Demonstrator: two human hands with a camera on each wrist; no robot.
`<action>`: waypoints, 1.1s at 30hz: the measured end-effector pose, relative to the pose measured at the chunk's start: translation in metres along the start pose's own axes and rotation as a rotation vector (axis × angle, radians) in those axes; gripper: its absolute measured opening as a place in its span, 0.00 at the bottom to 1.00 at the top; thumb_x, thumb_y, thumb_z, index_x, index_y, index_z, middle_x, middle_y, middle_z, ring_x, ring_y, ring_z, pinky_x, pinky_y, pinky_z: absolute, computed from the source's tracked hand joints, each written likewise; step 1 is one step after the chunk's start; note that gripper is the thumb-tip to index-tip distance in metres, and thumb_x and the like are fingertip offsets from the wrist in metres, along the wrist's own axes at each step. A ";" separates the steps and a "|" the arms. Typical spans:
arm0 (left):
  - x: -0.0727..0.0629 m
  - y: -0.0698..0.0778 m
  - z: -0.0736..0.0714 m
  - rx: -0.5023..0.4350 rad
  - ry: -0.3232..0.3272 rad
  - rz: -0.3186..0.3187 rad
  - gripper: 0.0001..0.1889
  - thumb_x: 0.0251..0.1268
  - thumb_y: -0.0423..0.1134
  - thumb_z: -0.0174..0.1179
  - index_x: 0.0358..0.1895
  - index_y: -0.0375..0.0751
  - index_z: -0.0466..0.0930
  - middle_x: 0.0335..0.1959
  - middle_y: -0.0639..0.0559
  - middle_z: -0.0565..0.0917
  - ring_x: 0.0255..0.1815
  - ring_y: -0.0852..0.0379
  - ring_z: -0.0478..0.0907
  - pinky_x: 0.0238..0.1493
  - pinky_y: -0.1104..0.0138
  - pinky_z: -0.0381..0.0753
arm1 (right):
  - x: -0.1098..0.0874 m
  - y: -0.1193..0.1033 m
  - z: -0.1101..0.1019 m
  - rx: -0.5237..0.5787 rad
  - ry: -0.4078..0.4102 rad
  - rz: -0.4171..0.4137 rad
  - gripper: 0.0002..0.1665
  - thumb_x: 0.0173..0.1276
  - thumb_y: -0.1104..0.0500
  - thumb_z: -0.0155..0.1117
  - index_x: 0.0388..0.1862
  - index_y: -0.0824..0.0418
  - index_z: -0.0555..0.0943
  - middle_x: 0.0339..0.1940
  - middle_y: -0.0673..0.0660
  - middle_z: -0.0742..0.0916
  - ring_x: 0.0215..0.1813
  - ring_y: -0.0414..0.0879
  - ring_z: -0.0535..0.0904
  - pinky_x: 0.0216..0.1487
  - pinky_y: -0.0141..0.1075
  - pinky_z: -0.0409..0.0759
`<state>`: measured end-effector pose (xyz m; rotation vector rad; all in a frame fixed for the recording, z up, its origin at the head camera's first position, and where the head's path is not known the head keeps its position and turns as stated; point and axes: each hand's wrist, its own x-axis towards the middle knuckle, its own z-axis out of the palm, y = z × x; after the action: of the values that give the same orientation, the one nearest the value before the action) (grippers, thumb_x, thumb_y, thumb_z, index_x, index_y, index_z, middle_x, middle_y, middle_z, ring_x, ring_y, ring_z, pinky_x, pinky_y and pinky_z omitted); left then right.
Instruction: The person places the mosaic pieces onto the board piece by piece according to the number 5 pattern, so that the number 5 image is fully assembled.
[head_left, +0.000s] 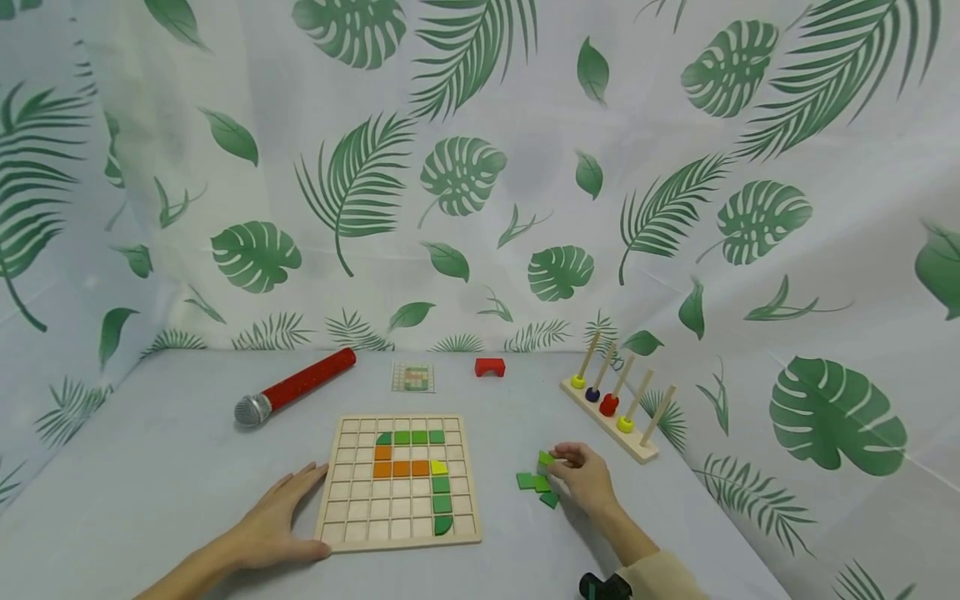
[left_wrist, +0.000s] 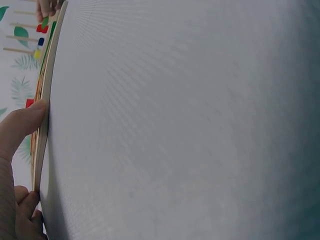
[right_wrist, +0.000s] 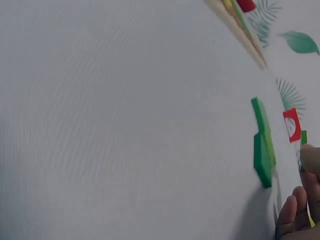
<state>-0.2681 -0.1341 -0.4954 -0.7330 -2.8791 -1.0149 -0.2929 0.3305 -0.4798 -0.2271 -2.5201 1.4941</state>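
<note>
My right hand [head_left: 587, 481] pinches a small green tile [right_wrist: 304, 137] between thumb and finger, over a loose cluster of green tiles [head_left: 527, 481] on the table. Left of it lies a square wooden grid board [head_left: 360, 508]. Green, orange and yellow tiles [head_left: 402, 468] sit in its cells, forming a bent path that ends in a rounded green tile [head_left: 443, 525] near the front edge. With fingers spread, my left hand [head_left: 273, 525] rests against the board's left side, its thumb at the near left corner. In the left wrist view the thumb [left_wrist: 35, 114] touches the board's edge.
Behind the board lie a red microphone [head_left: 307, 387], a small pattern card [head_left: 413, 377] and a red arch block [head_left: 490, 367]. A wooden peg stand [head_left: 637, 446] with coloured beads stands at the right. Leaf-printed cloth [head_left: 480, 183] hangs behind and along both sides.
</note>
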 end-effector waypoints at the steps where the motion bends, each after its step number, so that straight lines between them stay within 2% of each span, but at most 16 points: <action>1: 0.000 0.000 0.000 0.004 0.005 0.007 0.57 0.36 0.62 0.70 0.69 0.32 0.59 0.68 0.33 0.63 0.69 0.35 0.55 0.68 0.42 0.48 | 0.000 -0.003 0.001 0.030 -0.005 0.011 0.17 0.59 0.65 0.66 0.47 0.65 0.77 0.44 0.58 0.85 0.45 0.48 0.78 0.40 0.31 0.79; 4: -0.001 0.000 -0.001 0.004 0.010 0.015 0.57 0.36 0.62 0.71 0.69 0.32 0.59 0.68 0.34 0.63 0.69 0.35 0.55 0.68 0.42 0.48 | -0.002 -0.012 0.009 0.107 -0.023 0.029 0.18 0.60 0.65 0.66 0.49 0.67 0.76 0.45 0.59 0.84 0.46 0.47 0.78 0.41 0.29 0.80; 9: -0.001 0.001 0.000 -0.004 -0.007 -0.011 0.57 0.36 0.63 0.70 0.70 0.33 0.58 0.69 0.35 0.62 0.70 0.36 0.54 0.69 0.42 0.47 | -0.010 -0.027 0.026 0.171 -0.040 0.027 0.18 0.59 0.66 0.67 0.49 0.68 0.76 0.46 0.59 0.85 0.48 0.48 0.78 0.43 0.26 0.79; 18: 0.001 0.002 -0.001 -0.012 -0.035 -0.052 0.58 0.36 0.63 0.70 0.71 0.33 0.57 0.70 0.34 0.60 0.70 0.35 0.52 0.69 0.42 0.47 | -0.019 -0.043 0.051 0.183 -0.089 -0.004 0.19 0.58 0.66 0.67 0.48 0.67 0.76 0.45 0.57 0.85 0.47 0.47 0.79 0.44 0.29 0.79; 22: -0.001 0.002 -0.003 -0.012 -0.044 -0.056 0.58 0.36 0.63 0.70 0.71 0.34 0.56 0.70 0.33 0.60 0.71 0.34 0.52 0.69 0.41 0.46 | -0.026 -0.047 0.063 0.214 -0.155 -0.012 0.20 0.57 0.66 0.68 0.49 0.68 0.75 0.45 0.58 0.84 0.47 0.48 0.79 0.43 0.30 0.80; 28: 0.001 0.002 -0.003 -0.004 -0.024 -0.035 0.57 0.38 0.63 0.69 0.71 0.35 0.56 0.70 0.32 0.59 0.70 0.33 0.53 0.68 0.41 0.49 | -0.038 -0.056 0.081 0.183 -0.245 -0.050 0.22 0.57 0.63 0.69 0.49 0.67 0.75 0.45 0.57 0.84 0.47 0.48 0.79 0.46 0.33 0.80; 33: 0.002 0.002 -0.003 -0.004 -0.031 -0.042 0.57 0.38 0.63 0.69 0.71 0.36 0.56 0.70 0.33 0.59 0.70 0.33 0.53 0.69 0.41 0.49 | -0.050 -0.066 0.098 0.209 -0.327 -0.102 0.20 0.56 0.64 0.68 0.47 0.68 0.76 0.44 0.58 0.84 0.45 0.47 0.79 0.46 0.30 0.78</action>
<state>-0.2695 -0.1338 -0.4918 -0.6972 -2.9320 -1.0231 -0.2707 0.2038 -0.4726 0.1915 -2.5345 1.8660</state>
